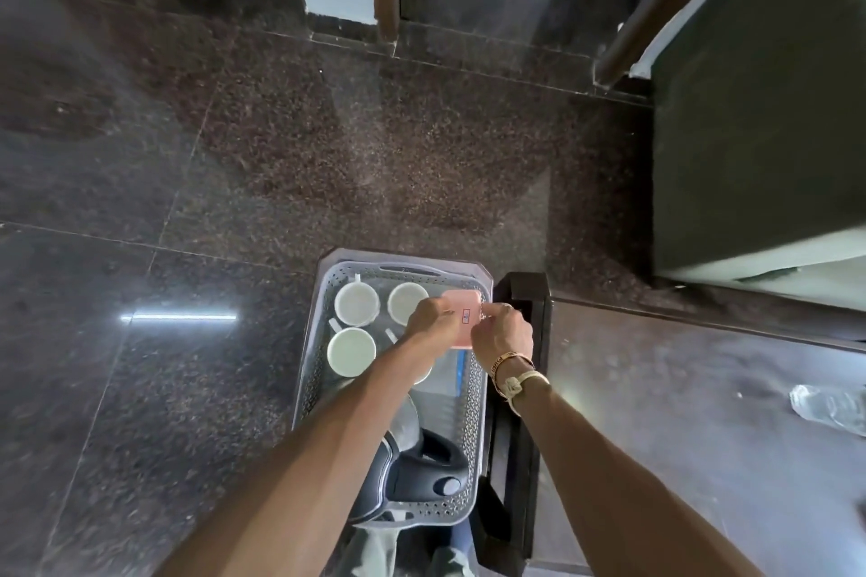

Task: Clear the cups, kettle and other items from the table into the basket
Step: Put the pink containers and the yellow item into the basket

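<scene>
Head view, looking straight down. A grey perforated basket sits low in the frame at 6 o'clock, just beside the left edge of a dark desk. Whether it rests on the floor cannot be told.

Inside the basket, three white cups stand open side up at 10 to 11 o'clock. A fourth is mostly hidden under the left forearm. A black kettle fills the 6 o'clock end.

Both hands hold a flat pink box above the basket's 1 o'clock corner. The left hand grips its left edge and the right hand its right edge. The fingers of both are curled round the box.

The corner under the box looks tight. If let go from this height, the box could strike a cup rim, chipping or tipping it. It could also catch on the basket wall and slide out toward the desk. A clear plastic bottle lies on the desk at 3 o'clock, well apart from the hands, and could be forgotten.
</scene>
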`<state>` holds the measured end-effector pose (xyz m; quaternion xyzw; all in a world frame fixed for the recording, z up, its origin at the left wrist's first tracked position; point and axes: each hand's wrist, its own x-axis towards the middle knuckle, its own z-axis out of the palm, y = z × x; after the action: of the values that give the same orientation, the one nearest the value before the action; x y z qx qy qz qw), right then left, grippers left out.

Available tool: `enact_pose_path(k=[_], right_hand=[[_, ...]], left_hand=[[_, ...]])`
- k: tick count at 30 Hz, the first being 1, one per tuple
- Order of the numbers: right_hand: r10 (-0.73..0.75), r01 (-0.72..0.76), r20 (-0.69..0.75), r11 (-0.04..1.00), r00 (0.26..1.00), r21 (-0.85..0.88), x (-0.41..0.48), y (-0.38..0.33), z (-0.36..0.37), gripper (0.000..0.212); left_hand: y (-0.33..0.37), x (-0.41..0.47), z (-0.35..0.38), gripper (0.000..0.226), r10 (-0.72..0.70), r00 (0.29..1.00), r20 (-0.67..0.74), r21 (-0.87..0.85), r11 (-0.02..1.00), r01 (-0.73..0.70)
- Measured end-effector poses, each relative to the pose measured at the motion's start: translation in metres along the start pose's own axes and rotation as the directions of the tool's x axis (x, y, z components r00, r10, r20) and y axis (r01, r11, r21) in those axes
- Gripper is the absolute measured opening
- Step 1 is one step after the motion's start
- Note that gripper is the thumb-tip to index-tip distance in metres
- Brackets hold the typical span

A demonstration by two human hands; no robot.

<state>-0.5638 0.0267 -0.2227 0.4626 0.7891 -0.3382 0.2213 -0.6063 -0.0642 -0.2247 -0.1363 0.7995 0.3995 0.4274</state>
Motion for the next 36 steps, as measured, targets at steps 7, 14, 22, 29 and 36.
enact_pose_path(k=[7, 14, 22, 29, 36], right_hand=[[-0.048, 0.055, 0.052, 0.990, 0.997, -0.127, 0.000, -0.003, 0.005, 0.041], [-0.080, 0.081, 0.031, 0.996, 0.996, -0.044, -0.009, 0.002, 0.006, 0.046], [-0.121, 0.123, -0.045, 0.992, 0.992, 0.036, -0.053, 0.030, -0.039, 0.018], [-0.089, 0.122, -0.210, 0.981, 0.974, 0.148, -0.106, 0.074, -0.111, 0.033], [-0.028, 0.148, -0.414, 0.954, 0.910, 0.260, -0.155, 0.145, -0.199, 0.045]], left_hand=[[-0.002, 0.000, 0.009, 0.041, -0.021, 1.000, -0.003, -0.058, 0.998, 0.020], [0.001, -0.007, 0.006, 0.042, -0.054, 0.998, -0.017, -0.095, 0.994, 0.052], [0.020, -0.050, -0.003, 0.017, 0.031, 0.998, 0.046, -0.150, 0.988, -0.024], [0.064, -0.121, 0.035, 0.027, 0.156, 0.971, 0.181, -0.106, 0.985, -0.139], [0.113, -0.210, 0.115, 0.024, 0.280, 0.875, 0.396, -0.113, 0.960, -0.256]])
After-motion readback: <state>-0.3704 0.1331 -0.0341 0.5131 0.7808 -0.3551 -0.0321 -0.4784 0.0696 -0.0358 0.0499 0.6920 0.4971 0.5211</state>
